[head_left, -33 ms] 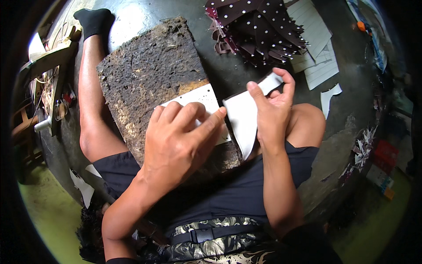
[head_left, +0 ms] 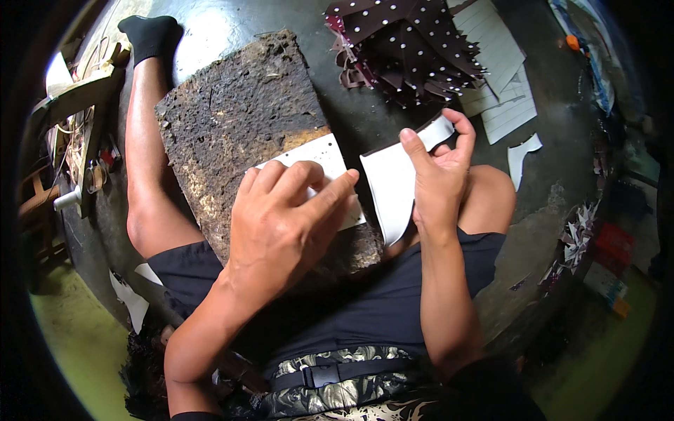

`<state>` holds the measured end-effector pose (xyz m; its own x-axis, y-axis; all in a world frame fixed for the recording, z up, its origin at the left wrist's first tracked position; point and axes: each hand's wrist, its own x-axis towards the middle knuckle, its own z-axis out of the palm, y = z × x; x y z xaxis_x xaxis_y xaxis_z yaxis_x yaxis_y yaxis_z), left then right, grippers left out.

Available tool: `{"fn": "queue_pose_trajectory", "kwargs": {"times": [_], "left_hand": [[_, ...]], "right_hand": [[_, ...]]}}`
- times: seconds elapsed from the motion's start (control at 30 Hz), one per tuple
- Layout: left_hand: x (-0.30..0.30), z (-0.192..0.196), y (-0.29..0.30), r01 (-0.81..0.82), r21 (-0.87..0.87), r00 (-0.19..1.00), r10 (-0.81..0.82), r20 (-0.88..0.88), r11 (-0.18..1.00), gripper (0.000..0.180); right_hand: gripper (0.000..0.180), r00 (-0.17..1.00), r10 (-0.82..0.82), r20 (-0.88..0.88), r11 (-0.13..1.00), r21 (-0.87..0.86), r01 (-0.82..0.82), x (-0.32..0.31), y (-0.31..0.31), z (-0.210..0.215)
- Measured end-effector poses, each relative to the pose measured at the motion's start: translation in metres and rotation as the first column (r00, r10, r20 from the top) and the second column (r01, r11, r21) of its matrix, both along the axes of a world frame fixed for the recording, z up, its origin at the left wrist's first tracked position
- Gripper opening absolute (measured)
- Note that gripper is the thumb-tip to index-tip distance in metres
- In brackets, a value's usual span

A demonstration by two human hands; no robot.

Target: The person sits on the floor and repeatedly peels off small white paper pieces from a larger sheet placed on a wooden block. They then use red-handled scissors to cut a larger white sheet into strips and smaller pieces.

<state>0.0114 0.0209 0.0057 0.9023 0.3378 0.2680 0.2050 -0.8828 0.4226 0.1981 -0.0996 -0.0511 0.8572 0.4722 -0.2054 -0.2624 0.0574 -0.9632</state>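
My right hand (head_left: 444, 172) grips a white, flexible cut piece (head_left: 392, 186) between thumb and fingers. Its upper edge is dark, and a narrow strip of it reaches up to my index fingertip. My left hand (head_left: 281, 217) hovers low over a white flat sheet (head_left: 324, 156) with small dark specks. Its index finger points toward the cut piece, a small gap away from it; the other fingers bend down over the sheet. The left thumb is mostly hidden. Under the sheet lies a thick, rough, dark-stained board (head_left: 242, 105) across my lap.
Dark polka-dot pieces (head_left: 404, 49) are piled beyond the board at the right, beside lined paper sheets (head_left: 509, 105). White scraps (head_left: 523, 158) lie on the floor to the right, and another scrap (head_left: 130, 302) at the left. A wooden stand with wires (head_left: 77, 112) is at far left.
The cut piece in my right hand has shifted slightly up and right, away from my left index fingertip, which touched or nearly touched its edge before. The left hand has barely moved.
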Motion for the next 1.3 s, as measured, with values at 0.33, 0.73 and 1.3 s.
{"fn": "queue_pose_trajectory", "kwargs": {"times": [0.33, 0.73, 1.3], "left_hand": [[0.004, 0.021, -0.059, -0.055, -0.942, 0.926, 0.371, 0.076, 0.331, 0.033], [-0.037, 0.016, -0.071, 0.037, -0.991, 0.886, 0.455, 0.092, 0.129, 0.029], [-0.188, 0.019, -0.053, -0.127, -0.974, 0.734, 0.678, 0.035, 0.188, 0.026]], "right_hand": [[0.086, 0.959, 0.106, 0.264, 0.972, 0.175, -0.156, -0.028, -0.025, 0.089], [0.036, 0.929, 0.294, -0.225, 0.933, 0.276, -0.229, -0.055, -0.067, 0.095], [0.021, -0.035, -0.119, 0.992, 0.891, 0.122, 0.436, 0.162, 0.050, 0.148]]}}
